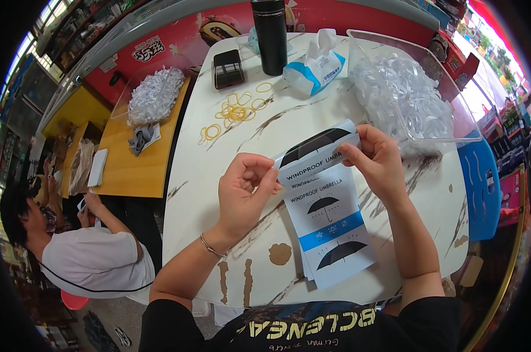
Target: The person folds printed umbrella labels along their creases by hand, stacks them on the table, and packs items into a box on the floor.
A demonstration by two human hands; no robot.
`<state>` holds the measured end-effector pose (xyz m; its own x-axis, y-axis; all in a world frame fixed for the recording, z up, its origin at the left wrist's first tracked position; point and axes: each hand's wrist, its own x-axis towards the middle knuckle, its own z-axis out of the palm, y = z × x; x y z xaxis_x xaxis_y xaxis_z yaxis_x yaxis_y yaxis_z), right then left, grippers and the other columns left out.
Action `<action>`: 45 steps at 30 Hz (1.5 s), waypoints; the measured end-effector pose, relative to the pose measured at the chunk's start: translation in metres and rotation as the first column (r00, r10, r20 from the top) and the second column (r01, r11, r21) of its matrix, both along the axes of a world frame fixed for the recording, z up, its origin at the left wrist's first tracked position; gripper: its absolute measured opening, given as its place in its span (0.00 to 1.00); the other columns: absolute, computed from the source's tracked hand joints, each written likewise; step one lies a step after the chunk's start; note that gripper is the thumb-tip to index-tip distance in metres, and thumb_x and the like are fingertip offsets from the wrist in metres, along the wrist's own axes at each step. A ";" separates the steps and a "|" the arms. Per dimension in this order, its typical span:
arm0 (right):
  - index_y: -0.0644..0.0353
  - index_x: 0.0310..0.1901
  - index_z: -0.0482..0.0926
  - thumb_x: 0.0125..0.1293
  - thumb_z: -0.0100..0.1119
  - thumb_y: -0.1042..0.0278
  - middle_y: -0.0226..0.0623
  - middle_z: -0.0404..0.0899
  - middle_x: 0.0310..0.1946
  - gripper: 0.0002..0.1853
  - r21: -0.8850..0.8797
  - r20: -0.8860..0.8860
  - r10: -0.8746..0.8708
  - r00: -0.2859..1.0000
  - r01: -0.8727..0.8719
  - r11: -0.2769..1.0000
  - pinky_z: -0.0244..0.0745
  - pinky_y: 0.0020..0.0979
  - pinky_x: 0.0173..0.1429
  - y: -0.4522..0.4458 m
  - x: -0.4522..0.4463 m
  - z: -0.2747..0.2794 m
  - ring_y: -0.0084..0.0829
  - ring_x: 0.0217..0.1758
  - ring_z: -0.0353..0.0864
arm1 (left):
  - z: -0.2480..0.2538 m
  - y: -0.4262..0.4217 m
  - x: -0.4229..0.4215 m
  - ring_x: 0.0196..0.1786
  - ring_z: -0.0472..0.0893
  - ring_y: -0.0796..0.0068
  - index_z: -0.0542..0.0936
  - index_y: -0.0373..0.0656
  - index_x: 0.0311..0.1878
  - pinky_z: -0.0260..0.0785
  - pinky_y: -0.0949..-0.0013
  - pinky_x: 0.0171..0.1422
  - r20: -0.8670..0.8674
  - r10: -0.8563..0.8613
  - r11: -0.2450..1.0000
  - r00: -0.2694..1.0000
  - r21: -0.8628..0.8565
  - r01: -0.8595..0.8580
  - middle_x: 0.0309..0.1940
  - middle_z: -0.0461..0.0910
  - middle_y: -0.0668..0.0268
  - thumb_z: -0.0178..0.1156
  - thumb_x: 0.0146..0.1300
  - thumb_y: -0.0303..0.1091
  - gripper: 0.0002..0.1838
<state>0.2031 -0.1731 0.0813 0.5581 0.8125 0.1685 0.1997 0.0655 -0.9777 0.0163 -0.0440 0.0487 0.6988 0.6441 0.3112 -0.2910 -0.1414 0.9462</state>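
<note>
Between my two hands is a curled umbrella leaflet, printed "WINDPROOF UMBRELLA". Thumb and fingers of my left hand pinch its left end. My right hand grips the right end, thumb in front. Under it, on the marble-patterned table, a stack of flat umbrella leaflets lies with black umbrella pictures and a blue band facing up.
Yellow rubber bands, a black case, a black bottle and a tissue pack stand or lie farther back. Right: a clear bin of white strips. Left: a co-worker at a wooden table.
</note>
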 end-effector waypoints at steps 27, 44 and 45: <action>0.65 0.39 0.75 0.60 0.61 0.71 0.30 0.80 0.30 0.09 -0.037 0.006 0.030 1.000 -0.030 0.999 0.71 0.18 0.36 -0.001 0.002 0.001 0.15 0.32 0.75 | -0.001 -0.003 0.000 0.29 0.78 0.82 0.69 0.36 0.42 0.72 0.82 0.34 0.012 0.009 0.999 1.000 0.040 -0.010 0.29 0.76 0.64 0.53 0.61 0.17 0.08; 0.63 0.36 0.79 0.57 0.62 0.74 0.29 0.77 0.28 0.06 -0.003 -0.004 -0.053 0.999 0.053 0.999 0.72 0.18 0.33 0.002 0.009 -0.008 0.16 0.34 0.76 | -0.004 -0.002 -0.001 0.30 0.77 0.82 0.68 0.36 0.43 0.75 0.79 0.37 0.040 0.020 0.987 0.999 0.160 -0.026 0.30 0.74 0.65 0.54 0.59 0.15 0.10; 0.63 0.36 0.78 0.56 0.63 0.74 0.29 0.77 0.28 0.06 -0.001 0.000 -0.060 0.998 0.060 0.998 0.72 0.17 0.32 0.003 0.007 -0.007 0.16 0.34 0.76 | -0.004 -0.003 -0.002 0.30 0.77 0.82 0.67 0.36 0.43 0.75 0.79 0.37 0.032 0.015 0.986 0.999 0.167 -0.020 0.30 0.74 0.65 0.54 0.59 0.15 0.11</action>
